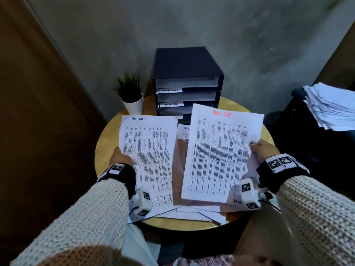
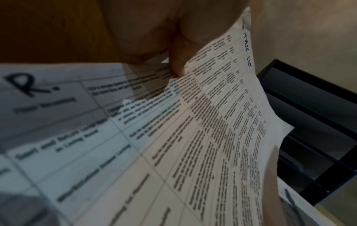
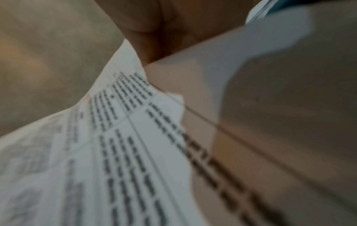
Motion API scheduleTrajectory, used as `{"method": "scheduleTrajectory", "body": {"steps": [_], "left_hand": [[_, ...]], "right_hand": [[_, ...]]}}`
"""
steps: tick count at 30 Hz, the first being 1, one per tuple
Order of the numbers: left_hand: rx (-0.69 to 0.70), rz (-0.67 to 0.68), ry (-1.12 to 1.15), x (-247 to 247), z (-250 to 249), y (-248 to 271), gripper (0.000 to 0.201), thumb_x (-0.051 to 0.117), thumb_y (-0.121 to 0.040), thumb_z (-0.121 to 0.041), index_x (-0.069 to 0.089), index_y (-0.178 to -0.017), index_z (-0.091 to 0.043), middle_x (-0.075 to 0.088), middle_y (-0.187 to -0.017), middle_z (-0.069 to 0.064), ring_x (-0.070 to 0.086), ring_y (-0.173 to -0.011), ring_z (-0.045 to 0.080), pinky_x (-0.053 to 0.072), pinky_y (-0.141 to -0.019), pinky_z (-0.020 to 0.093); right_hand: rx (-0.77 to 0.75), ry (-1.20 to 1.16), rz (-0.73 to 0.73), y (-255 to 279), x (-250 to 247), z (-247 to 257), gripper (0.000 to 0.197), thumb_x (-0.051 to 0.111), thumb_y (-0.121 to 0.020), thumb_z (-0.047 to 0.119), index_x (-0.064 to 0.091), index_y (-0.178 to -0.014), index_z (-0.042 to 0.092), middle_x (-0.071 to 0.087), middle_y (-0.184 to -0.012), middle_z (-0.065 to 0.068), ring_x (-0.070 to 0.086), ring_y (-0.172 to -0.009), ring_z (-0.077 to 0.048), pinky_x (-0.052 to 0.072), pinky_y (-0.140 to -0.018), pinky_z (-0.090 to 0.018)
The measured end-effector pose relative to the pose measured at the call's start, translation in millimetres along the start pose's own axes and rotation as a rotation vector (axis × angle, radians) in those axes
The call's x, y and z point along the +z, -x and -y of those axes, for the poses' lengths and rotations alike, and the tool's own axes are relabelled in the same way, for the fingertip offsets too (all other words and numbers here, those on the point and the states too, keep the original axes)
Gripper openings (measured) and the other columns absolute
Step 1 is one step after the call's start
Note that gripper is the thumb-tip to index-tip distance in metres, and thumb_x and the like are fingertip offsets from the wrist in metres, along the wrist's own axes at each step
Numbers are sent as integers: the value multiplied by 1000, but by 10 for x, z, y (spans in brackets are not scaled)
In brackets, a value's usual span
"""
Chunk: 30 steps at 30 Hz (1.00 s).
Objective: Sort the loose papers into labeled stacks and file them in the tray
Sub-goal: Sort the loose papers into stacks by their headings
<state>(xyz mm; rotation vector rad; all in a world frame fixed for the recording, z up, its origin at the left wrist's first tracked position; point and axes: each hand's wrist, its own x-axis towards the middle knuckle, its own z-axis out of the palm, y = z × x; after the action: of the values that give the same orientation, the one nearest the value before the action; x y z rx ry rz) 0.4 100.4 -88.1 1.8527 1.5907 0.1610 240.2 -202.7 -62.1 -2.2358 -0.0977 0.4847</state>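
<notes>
The left sheet [image 1: 148, 150], headed "TASK LIST" in dark ink, is being held up over the round table [image 1: 107, 143] by its left edge; the left hand [image 1: 121, 157] is pinching it, thumb on the printed face, as the left wrist view shows with the fingers [image 2: 177, 61] pressing the page. The right sheet [image 1: 219, 154], headed in red ink, is being held up beside it, tilted a little clockwise, its top corner overlapping the front of the tray [image 1: 188, 81]. The right hand [image 1: 263, 150] is gripping that sheet at its right edge, crumpling the paper there; the right wrist view is blurred but shows the thumb [image 3: 154, 50] lying against the page.

Between and under the two sheets, more loose papers [image 1: 192, 212] are lying on the table, one of them peeking out in the gap with a handwritten heading. The dark tray is standing at the table's far edge against the wall, with paper in its slots and white labels reading "TASK LIST" and "ADMIN". A plant [image 1: 130, 93] in a white pot is sitting just left of the tray. Off to the right, well apart from the table, a stack [image 1: 330, 108] of white papers is resting on a dark surface.
</notes>
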Motion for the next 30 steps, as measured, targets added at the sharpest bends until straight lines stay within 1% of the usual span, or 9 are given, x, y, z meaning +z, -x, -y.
{"method": "scheduleTrajectory", "body": {"steps": [4,7,11,13,17,20,24,27,30], "left_hand": [[123,3,56,106,-58,-66,36,38,-95,-1,41,-132,0,54,-120,23,54,-109,38,38,-78,31],[184,126,113,234,-183,56,47,48,-93,-6,39,-139,-6,52,-131,20,53,-118,34,39,-84,29],[249,236,181,408,-233,259,37,44,-94,-2,44,-131,-9,58,-116,18,56,-97,29,41,-78,30],[250,256,190,469,-243,317,41,43,-96,-6,40,-137,-11,55,-127,14,54,-105,28,41,-85,28],[236,281,287,562,-206,363,50,37,-101,-31,26,-149,-20,33,-152,4,36,-136,27,29,-107,28],[185,288,400,625,-101,335,52,51,-96,-32,36,-144,-18,46,-143,4,46,-128,26,34,-107,33],[191,218,360,636,27,177,61,59,-92,-17,33,-146,-24,49,-142,3,51,-125,26,40,-105,34],[160,143,362,576,46,78,60,59,-92,-19,34,-146,-26,46,-144,3,47,-128,29,39,-107,40],[125,84,376,547,62,-5,57,56,-93,-19,34,-145,-24,48,-142,7,50,-124,33,42,-103,42]], "right_hand": [[-38,-122,54,52,119,64,17,55,-93,15,67,-87,4,67,-73,-10,52,-85,-22,34,-71,-28],[-30,20,91,139,239,142,32,50,-96,23,61,-107,-4,62,-103,-27,56,-85,-28,31,-71,-27],[-21,65,-5,249,498,142,28,44,-95,27,54,-80,6,48,-74,-21,39,-60,-26,27,-61,-27],[-18,61,-10,247,619,149,24,45,-96,26,50,-76,13,50,-70,-11,40,-56,-23,30,-61,-28],[18,141,52,221,785,201,36,37,-100,26,50,-131,12,51,-134,-14,52,-116,-29,37,-96,-31],[39,145,94,197,882,204,45,39,-100,31,41,-139,10,43,-145,-10,45,-127,-28,35,-103,-32],[22,5,188,112,857,153,40,47,-98,24,57,-110,-13,60,-88,-26,58,-78,-32,45,-75,-39],[142,-26,187,-6,640,28,18,48,-97,18,57,-82,10,57,-64,-1,52,-61,-18,51,-72,-33],[164,130,209,-31,447,-69,30,53,-94,24,49,-64,20,50,-29,8,46,-52,-13,42,-54,-25]]}}
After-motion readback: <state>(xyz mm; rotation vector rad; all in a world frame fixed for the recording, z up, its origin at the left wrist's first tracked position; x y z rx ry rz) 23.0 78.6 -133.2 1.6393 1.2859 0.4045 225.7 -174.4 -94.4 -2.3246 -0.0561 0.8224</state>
